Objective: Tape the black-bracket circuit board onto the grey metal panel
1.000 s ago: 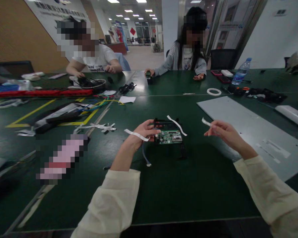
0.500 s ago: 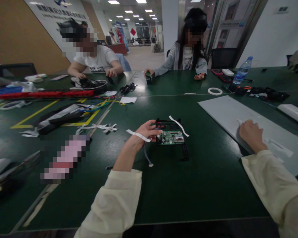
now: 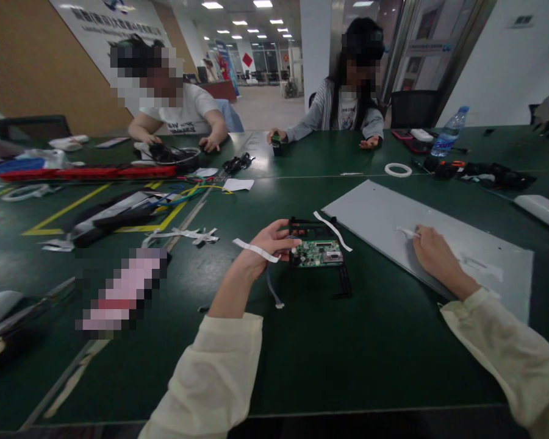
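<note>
My left hand [image 3: 272, 245] grips the left side of a black plastic frame that carries a green circuit board [image 3: 321, 253]. One strip of white tape [image 3: 256, 250] clings to the back of that hand, and another white tape strip [image 3: 333, 230] hangs on the frame's far right corner. A grey cable [image 3: 269, 283] with a white plug dangles below the hand. Over a flat grey panel [image 3: 370, 213], my right hand [image 3: 439, 253] has its fingers pinched on a small white piece of tape [image 3: 407, 232]. More pale tape [image 3: 482, 266] lies on the panel beside my wrist.
A pink phone-like object [image 3: 123, 289] lies at left, near crumpled tape strips [image 3: 187, 235]. A tape roll [image 3: 398, 170], a water bottle [image 3: 449, 131] and black cables [image 3: 485, 174] are at far right. Two people sit across the green table [image 3: 357, 347].
My right hand has moved left, and the grey panel has slid left with it, nearer the circuit board. My left hand stays in place with the frame.
</note>
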{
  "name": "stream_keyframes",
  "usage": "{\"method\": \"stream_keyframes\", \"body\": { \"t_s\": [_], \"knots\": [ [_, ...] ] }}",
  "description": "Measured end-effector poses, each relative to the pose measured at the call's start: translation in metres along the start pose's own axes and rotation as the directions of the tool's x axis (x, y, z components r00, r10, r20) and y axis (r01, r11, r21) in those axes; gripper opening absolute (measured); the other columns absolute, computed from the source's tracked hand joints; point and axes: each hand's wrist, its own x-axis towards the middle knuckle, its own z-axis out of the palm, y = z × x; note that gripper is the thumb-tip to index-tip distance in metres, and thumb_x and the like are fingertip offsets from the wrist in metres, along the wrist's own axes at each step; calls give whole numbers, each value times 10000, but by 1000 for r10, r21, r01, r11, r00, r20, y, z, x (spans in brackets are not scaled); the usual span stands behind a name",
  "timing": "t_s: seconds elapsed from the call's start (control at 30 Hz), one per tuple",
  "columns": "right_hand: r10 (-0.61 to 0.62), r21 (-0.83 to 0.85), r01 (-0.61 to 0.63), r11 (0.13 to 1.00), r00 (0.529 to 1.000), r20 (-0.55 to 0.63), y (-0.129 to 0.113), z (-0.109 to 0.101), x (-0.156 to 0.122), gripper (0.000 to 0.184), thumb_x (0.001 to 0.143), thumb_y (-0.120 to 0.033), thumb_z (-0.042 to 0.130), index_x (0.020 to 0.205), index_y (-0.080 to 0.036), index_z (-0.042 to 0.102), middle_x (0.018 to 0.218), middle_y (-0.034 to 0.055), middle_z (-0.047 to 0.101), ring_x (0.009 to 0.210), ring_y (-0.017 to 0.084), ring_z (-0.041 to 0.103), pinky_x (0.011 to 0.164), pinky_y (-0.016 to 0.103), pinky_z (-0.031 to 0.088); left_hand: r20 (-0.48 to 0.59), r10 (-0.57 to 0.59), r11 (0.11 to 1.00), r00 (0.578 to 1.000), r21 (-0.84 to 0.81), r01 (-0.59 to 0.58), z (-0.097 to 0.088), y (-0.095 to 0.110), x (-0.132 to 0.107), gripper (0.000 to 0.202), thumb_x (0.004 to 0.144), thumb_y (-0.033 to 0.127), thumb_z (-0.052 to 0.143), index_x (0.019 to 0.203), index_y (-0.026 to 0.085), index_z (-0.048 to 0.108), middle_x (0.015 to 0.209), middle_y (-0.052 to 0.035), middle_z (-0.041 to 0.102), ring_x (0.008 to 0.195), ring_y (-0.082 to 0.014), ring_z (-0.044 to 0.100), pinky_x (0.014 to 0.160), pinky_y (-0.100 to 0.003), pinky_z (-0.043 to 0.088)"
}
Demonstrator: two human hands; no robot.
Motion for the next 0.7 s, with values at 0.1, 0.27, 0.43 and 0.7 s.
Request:
{"method": "stream_keyframes", "body": {
  "t_s": [0.1, 0.27, 0.43, 0.7],
  "knots": [
    [-44, 55, 43, 998, 999, 17, -19, 0, -3, 436, 941, -303, 258, 1205, -29, 471, 1054, 220, 589, 1030, 323, 537, 893, 478, 431, 0, 15, 1000, 1000, 2, -15, -1, -1, 1, 549, 635, 182, 785, 1117, 219, 525, 1173, -56, 632, 689, -104, 645, 474, -175, 514],
    [-114, 136, 104, 985, 991, 70, -47, -4, -13, 509, 962, -352, 233, 1318, -29, 398, 1268, 226, 514, 1272, 334, 388, 1027, 491, 354, -25, -11, 1000, 1000, 15, 12, 1, 5, -1, 550, 626, 176, 788, 1108, 214, 527, 1151, -54, 642, 710, -118, 654, 488, -184, 518],
    [-182, 253, 143, 957, 973, 141, -77, -19, -22, 478, 964, -369, 254, 1323, -94, 408, 1339, 174, 494, 1346, 302, 315, 1076, 491, 318, -27, -17, 1000, 999, -4, 17, 3, 9, -3, 539, 633, 177, 783, 1106, 209, 525, 1152, -60, 639, 761, -142, 664, 547, -220, 544],
    [-317, 468, 204, 860, 932, 178, -127, -46, -39, 405, 956, -350, 321, 1310, -197, 445, 1431, 103, 415, 1375, 271, 281, 1092, 528, 302, -26, 29, 999, 999, -38, -30, 6, 6, -4, 523, 625, 183, 785, 1092, 196, 548, 1191, -85, 621, 863, -179, 666, 601, -240, 547]
  ]
}}
